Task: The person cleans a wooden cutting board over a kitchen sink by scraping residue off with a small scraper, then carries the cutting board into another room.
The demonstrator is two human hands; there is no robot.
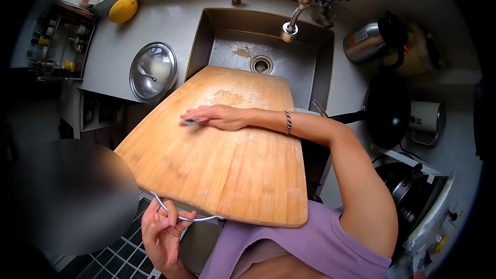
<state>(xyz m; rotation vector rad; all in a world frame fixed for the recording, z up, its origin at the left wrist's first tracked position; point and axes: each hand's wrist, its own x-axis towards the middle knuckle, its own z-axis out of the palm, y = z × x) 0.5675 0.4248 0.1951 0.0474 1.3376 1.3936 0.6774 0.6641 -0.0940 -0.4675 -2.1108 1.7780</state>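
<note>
A large wooden cutting board slopes from the sink's near edge toward my body, with wet or whitish smears on its face. My left hand grips the curved metal handle at the board's near edge. Across the upper part of the board lies my right hand, palm down. Under its fingers is a small grey-blue thing, blurred and mostly hidden, so its kind does not show. A dark braided bracelet circles the right wrist.
Behind the board is a steel sink under a faucet. A glass lid and a yellow melon rest on the left counter. At right stand a black pan and a steel kettle.
</note>
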